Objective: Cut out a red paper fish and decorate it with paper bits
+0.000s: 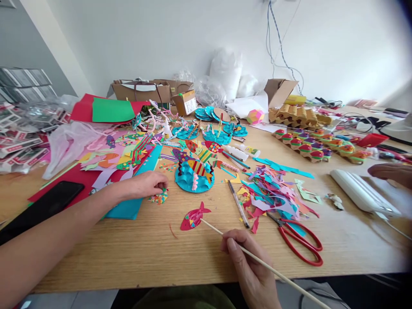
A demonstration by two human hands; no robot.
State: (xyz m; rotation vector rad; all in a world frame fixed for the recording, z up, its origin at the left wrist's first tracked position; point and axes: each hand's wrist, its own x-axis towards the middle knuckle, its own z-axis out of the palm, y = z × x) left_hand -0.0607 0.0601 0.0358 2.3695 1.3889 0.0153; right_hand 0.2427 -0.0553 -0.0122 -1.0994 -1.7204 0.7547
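My right hand (252,268) grips a thin wooden stick (273,271). The stick's tip rests at the tail end of a crimson paper fish (192,217) that lies flat on the table, with small coloured paper bits on its body. Over a small pile of multicoloured paper bits (158,197), my left hand (146,185) has its fingers pinched together; what is between them is too small to make out. Just beyond stands a turquoise scalloped paper base (183,185) bearing patterned paper fish (199,168).
Red-handled scissors (301,242), a pen (238,204) and paper scraps (273,191) lie to the right. Coloured sheets (125,210) and a black phone (61,198) are at left. Another person's hand (391,172) is near a white device (363,193). Painted egg cartons (302,148) sit behind.
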